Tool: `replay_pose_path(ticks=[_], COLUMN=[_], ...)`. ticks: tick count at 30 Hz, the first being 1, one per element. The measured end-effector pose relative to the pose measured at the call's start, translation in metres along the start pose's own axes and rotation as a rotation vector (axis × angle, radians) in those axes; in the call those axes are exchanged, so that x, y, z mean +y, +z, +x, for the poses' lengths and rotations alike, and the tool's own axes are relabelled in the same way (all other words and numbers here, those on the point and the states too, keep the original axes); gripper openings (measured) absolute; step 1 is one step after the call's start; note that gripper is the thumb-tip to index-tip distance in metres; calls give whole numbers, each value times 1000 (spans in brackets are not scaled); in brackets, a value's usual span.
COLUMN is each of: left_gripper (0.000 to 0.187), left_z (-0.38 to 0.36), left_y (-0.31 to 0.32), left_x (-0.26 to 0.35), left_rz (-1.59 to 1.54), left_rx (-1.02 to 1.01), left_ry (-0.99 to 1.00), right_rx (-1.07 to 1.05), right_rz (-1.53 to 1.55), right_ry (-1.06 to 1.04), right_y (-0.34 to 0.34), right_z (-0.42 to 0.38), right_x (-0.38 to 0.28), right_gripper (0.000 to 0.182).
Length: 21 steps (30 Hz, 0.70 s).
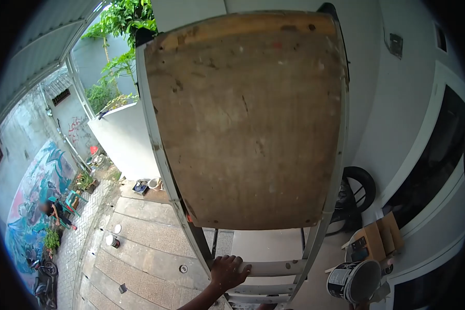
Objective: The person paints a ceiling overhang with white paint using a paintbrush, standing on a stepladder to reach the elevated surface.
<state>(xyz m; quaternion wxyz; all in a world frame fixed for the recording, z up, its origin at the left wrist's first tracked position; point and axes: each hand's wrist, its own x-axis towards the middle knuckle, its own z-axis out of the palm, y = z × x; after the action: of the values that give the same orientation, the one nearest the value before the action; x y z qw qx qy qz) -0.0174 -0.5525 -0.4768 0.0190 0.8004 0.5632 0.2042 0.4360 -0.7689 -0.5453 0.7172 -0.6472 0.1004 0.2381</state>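
Note:
My left hand (230, 273) is wrapped over the left end of a rung on a metal ladder (276, 268), beside the side rail. Its thumb points right along the rung. Above it, a worn brown wooden board (248, 124) spans the rails, stained and scratched. At the lower right, a paint bucket (364, 281) with a dark label is tilted so that its pale inside shows. A bit of my right hand (363, 306) appears under the bucket at the frame's bottom edge; its fingers are mostly hidden.
An opened cardboard box (385, 238) and a black tyre (360, 192) stand by the right wall. Paved ground (144, 227) lies below left, with a small bucket (112, 241). Farther off, a person (54, 209) sits near a painted wall and a motorbike (45, 284).

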Motion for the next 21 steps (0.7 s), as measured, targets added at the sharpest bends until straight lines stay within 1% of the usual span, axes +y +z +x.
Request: replay_pose_path(ticks=[2,4,5,6,8,9,10,12,14,15,16,17,18,19,20,21], left_gripper=[35,39,43,43,47,50,50,50,51,52,53,53,56,59,56,66], left_z=[2,7,10,9,6,5,5,7,15,17,17,18,12,9,17,25], left_y=[-4,-8,-13,-9,-1,2,1,2,-16,-21,-24,-22,-19,-22,-51,-79], left_x=[7,7,5,2,-6,-10,-10,-12,-6,-3,2,5,6,6,25,44], left_rz=[10,17,24,25,7,2,6,-21,-40,-33,-32,-30,5,41,-2,-31], left_rx=[1,-172,-235,-223,-216,-270,-262,-360,-376,-415,-454,-445,-385,-327,-505,-678], left_ry=[-23,-67,-80,-86,-41,-48,-62,-71,-93,-91,-88,-94,-39,21,-61,-150], right_rx=[-10,-66,-190,-315,-170,-138,-154,-132,-159,-171,-180,-201,-209,-218,-223,-227], right_rz=[-86,-103,9,123,-39,-1,-5,-76,-71,-61,-72,97,264,185,104,53], right_ry=[55,91,69,60,83,88,90,128,125,117,116,196,280,240,204,183], right_y=[40,63,51,40,63,78,89,114,134,142,142,149,155,157,169,179], right_z=[-34,-43,1,42,44,37,35,35,24,23,41,60,78,79,65,52], right_x=[-36,-55,-32,-11,-27,-36,-48,-64,-70,-74,-69,-57,-45,-46,-58,-70], right_gripper=[49,45,41,37,33,30,30,29,29,29,29,30,31,31,32,32])
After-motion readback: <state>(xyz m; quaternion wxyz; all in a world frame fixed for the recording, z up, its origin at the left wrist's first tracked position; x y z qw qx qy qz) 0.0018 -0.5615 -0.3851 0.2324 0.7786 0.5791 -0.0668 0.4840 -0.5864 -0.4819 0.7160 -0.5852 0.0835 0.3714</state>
